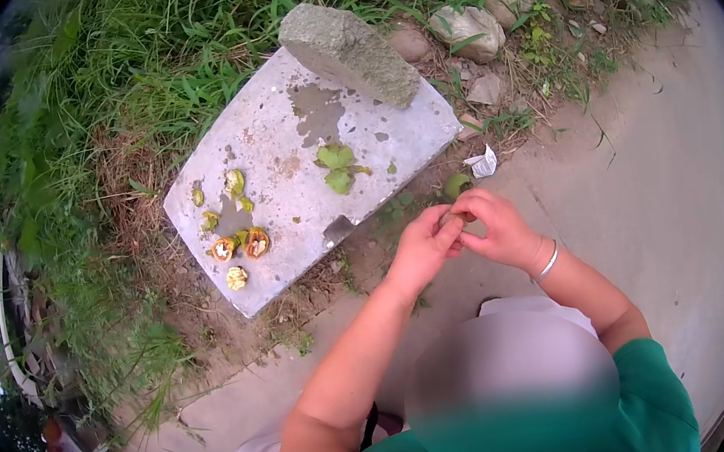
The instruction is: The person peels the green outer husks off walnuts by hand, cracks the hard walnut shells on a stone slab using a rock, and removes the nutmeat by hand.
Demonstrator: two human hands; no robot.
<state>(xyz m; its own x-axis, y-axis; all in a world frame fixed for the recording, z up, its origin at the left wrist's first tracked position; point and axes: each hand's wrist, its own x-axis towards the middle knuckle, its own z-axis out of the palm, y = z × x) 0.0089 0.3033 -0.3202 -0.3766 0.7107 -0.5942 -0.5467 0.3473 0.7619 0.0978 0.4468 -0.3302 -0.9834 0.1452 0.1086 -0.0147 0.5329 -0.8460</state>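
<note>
My left hand (428, 245) and my right hand (496, 226) meet off the near right edge of the stone slab. The fingertips of both are closed on a small brown walnut piece (460, 217), mostly hidden by the fingers. Just beyond the hands a round green walnut (457, 184) lies low by the slab. On the slab's left part sit two opened walnut shell halves (256, 242), a pale walnut kernel (236, 278) and several green husk pieces (235, 184). Crushed green husk (338, 167) lies mid-slab.
The pale slab (281, 159) bears a wet patch and a thick grey stone (350, 51) at its far end. Rocks (469, 32) and tall grass border it. A crumpled white wrapper (482, 161) lies beside concrete paving (627, 175).
</note>
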